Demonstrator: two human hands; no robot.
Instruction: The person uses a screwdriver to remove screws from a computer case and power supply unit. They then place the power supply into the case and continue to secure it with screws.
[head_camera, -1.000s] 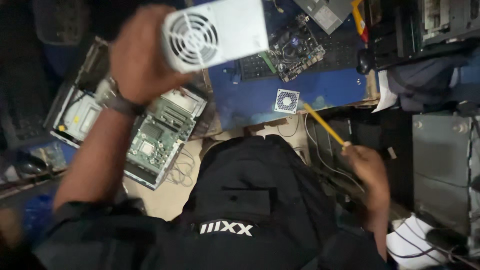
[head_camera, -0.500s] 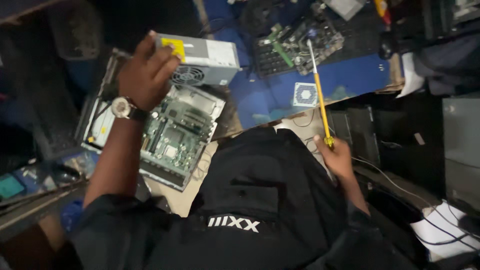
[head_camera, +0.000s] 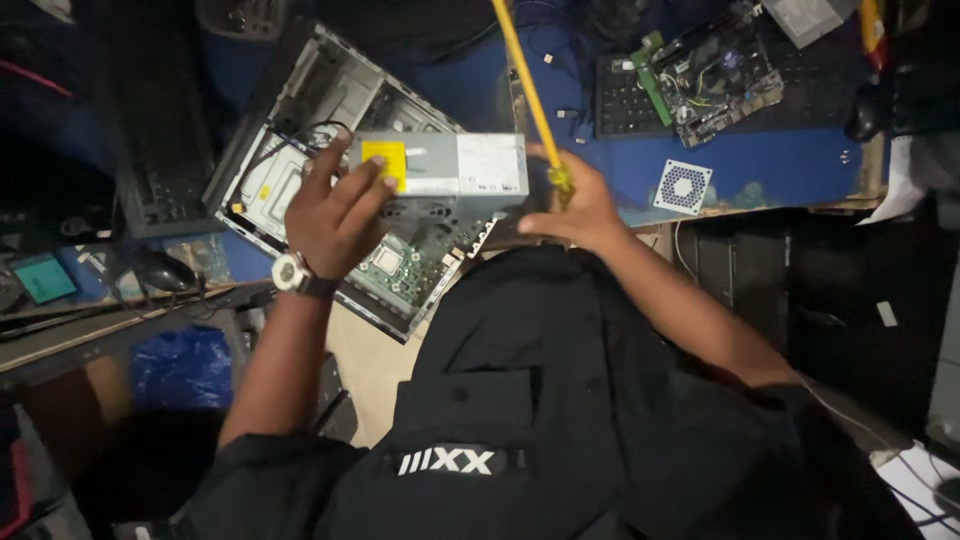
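Right now the left hand (head_camera: 335, 215) grips a grey metal power supply box (head_camera: 445, 165) by its left end, fingers spread over the yellow label (head_camera: 385, 160) and thumb wrapped under the casing, so the hand is clamped on the box. A wristwatch (head_camera: 293, 272) sits on that wrist. The box is held level above the open computer case (head_camera: 300, 110), which lies tilted on the blue bench (head_camera: 780, 160) with its green motherboard (head_camera: 400, 262) exposed just below the box.

On the other side, the right hand (head_camera: 575, 205) touches the right end of the power supply box while its fingers are closed around the handle of a yellow screwdriver (head_camera: 525, 85). The long shaft of the tool rises from the hand up and to the left, out past the top edge of the view. Whether the palm also bears on the box cannot be told from this angle.

Farther right on the bench lies a black keyboard (head_camera: 625, 100) with a loose circuit board (head_camera: 705, 80) resting partly on it. A small white square fan grille (head_camera: 683, 187) lies flat near the bench's front edge, well apart from both hands. A few small screws are scattered on the blue surface near the keyboard.

At the left, on a lower shelf, a black computer mouse (head_camera: 160, 268) sits beside a teal card (head_camera: 42, 280). The person's black shirt (head_camera: 560, 400) fills the lower middle of the view.
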